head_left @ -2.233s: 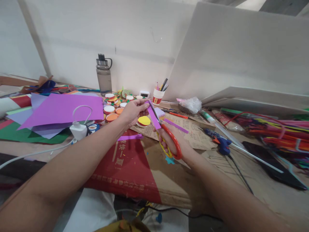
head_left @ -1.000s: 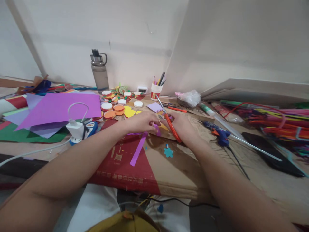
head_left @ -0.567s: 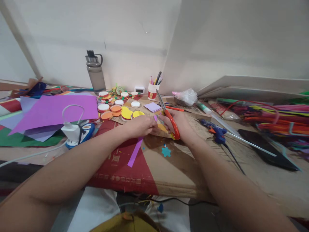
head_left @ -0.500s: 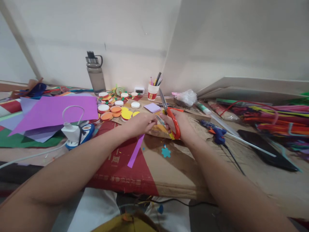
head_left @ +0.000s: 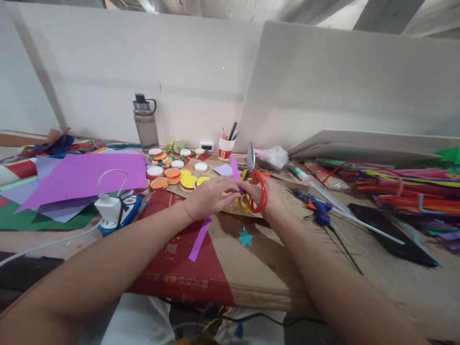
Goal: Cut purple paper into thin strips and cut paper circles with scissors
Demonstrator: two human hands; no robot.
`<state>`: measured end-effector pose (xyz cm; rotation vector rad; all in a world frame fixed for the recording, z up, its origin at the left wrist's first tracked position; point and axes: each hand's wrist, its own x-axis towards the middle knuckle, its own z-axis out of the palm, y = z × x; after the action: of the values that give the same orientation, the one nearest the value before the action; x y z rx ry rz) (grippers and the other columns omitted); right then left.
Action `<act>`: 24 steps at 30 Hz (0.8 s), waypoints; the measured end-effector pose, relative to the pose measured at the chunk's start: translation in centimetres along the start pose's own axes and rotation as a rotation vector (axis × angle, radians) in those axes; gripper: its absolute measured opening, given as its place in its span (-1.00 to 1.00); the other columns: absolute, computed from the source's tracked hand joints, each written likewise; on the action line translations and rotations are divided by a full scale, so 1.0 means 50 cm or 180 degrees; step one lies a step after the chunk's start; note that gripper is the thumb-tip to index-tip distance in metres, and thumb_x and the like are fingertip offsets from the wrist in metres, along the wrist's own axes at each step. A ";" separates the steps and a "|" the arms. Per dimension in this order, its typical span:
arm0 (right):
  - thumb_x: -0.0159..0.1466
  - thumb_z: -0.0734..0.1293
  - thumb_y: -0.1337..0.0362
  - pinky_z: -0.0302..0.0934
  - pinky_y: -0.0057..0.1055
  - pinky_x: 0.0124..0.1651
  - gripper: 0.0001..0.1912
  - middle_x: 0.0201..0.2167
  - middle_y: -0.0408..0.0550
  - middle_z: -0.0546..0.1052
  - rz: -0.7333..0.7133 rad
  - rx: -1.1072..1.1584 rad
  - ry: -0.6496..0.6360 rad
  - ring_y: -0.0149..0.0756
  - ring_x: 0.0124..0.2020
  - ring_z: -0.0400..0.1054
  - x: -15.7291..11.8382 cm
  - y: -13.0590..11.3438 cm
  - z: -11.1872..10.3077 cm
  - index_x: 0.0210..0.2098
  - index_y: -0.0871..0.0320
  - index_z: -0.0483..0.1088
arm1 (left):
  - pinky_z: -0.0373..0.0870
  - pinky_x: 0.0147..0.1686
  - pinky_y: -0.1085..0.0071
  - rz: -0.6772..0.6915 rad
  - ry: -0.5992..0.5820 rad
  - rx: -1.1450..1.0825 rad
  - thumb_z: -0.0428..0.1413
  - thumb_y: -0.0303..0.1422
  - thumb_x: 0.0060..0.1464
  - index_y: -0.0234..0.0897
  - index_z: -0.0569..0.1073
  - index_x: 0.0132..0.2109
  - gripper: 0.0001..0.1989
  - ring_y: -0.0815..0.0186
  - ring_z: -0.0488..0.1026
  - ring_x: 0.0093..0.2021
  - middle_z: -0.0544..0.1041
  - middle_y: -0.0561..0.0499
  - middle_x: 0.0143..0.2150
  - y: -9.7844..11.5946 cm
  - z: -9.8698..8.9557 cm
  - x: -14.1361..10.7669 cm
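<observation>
My right hand (head_left: 269,197) holds red-and-yellow-handled scissors (head_left: 256,190) with the blades pointing up and away. My left hand (head_left: 208,195) meets it and pinches a short purple paper strip (head_left: 235,169) that stands up between the two hands, next to the blades. A longer purple strip (head_left: 200,238) lies on the red and brown cardboard (head_left: 223,258) just below my left wrist. A small blue paper star (head_left: 245,237) lies on the cardboard below my right hand.
Purple paper sheets (head_left: 82,175) and a white charger (head_left: 109,207) lie at the left. Several round paper discs (head_left: 172,170), a water bottle (head_left: 145,122) and a pen cup (head_left: 225,146) stand behind. A blue glue gun (head_left: 316,207), pipe cleaners (head_left: 402,184) and a black phone (head_left: 391,227) are at the right.
Both hands dropped to the cardboard and a long purple strip came to rest there. Since then my right hand has tipped the scissors upright, and a short purple strip now stands between the hands.
</observation>
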<state>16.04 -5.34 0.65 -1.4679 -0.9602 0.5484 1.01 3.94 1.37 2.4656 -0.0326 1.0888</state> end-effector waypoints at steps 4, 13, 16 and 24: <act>0.00 0.50 0.06 0.22 -0.41 -0.60 -0.60 -0.57 -0.23 0.39 -0.0065 -0.0075 -0.0095 -0.37 -0.65 0.29 -0.006 -0.012 0.004 -0.36 0.08 0.26 | 0.40 -0.44 0.44 -0.1867 0.0784 -0.1288 0.17 -0.24 0.14 -0.27 0.42 -0.25 -0.81 0.37 0.47 -0.44 0.52 0.02 -0.39 0.006 -0.012 0.020; 0.13 0.46 0.00 0.37 -0.31 -0.41 -0.60 -0.37 -0.13 0.45 -0.0712 0.0199 -0.0329 -0.34 -0.50 0.37 -0.024 -0.020 0.022 -0.21 0.07 0.30 | 0.33 -0.50 0.51 -0.2263 0.0446 -0.2359 0.26 -0.29 -0.01 -0.33 0.43 -0.38 -0.79 0.44 0.42 -0.55 0.51 0.01 -0.52 -0.011 -0.024 0.027; 0.17 0.42 0.01 0.41 -0.24 -0.24 -0.57 -0.24 -0.09 0.46 -0.0771 0.0232 -0.0343 -0.29 -0.37 0.42 -0.024 -0.013 0.024 -0.08 0.04 0.27 | 0.25 -0.57 0.52 -0.2334 0.0959 -0.2436 0.25 -0.30 -0.02 -0.31 0.37 -0.42 -0.78 0.46 0.36 -0.61 0.46 0.04 -0.59 -0.014 -0.039 0.032; 0.27 0.29 0.06 0.24 -0.32 -0.29 -0.70 -0.38 -0.11 0.45 -0.0788 -0.1330 -0.0648 -0.24 -0.37 0.33 -0.031 -0.042 0.001 -0.08 0.08 0.35 | 0.19 -0.59 0.54 -0.2465 0.1902 -0.2609 0.26 -0.36 -0.17 -0.30 0.35 -0.42 -0.77 0.46 0.40 -0.55 0.45 0.08 -0.53 -0.042 -0.082 0.045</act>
<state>14.66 -6.76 2.34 -1.6471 -1.4608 0.3299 0.13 7.83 4.57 1.1887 0.5057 1.0859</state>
